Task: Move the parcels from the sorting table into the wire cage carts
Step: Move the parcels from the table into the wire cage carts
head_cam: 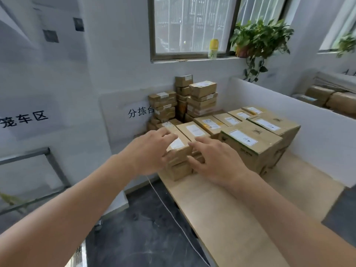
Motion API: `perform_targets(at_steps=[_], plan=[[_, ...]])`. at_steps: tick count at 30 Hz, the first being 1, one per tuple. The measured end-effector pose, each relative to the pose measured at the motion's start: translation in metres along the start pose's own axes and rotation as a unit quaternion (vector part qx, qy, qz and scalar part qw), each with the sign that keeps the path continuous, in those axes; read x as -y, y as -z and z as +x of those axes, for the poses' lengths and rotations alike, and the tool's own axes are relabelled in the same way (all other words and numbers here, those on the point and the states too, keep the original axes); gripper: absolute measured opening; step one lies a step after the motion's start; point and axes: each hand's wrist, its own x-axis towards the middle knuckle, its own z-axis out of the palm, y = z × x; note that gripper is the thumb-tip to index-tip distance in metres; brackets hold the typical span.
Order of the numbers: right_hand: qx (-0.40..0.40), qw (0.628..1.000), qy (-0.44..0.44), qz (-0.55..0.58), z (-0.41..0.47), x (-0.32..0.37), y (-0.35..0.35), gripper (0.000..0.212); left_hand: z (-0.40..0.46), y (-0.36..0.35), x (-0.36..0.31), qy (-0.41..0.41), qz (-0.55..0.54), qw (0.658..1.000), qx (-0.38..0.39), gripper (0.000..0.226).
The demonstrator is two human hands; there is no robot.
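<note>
Both hands' grip apart, left hand [148, 151], right hand [217, 162] at small parcel [178, 149], table [221, 205] front bare

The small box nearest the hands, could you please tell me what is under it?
The small box sits on another brown box, which rests on the table. The hands cover the sides, so more boxes beside it cannot be told.

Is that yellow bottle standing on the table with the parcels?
No, the yellow bottle stands on the window sill, above and behind the stacked parcels on the table.
</note>
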Motion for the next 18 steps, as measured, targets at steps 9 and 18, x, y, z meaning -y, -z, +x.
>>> perform_targets(at_steps=[9,18], plan=[[-0.007,0.995,-0.098,-0.006,-0.078,-0.069,0.014,0.057,0.03,-0.017,-0.098,-0.082,-0.018,0.996,0.019,0.05],[-0.003,0.995,-0.1,0.004,-0.124,-0.183,0.025,0.057,0.078,-0.053,-0.201,-0.069,-0.016,0.997,0.011,0.061]])
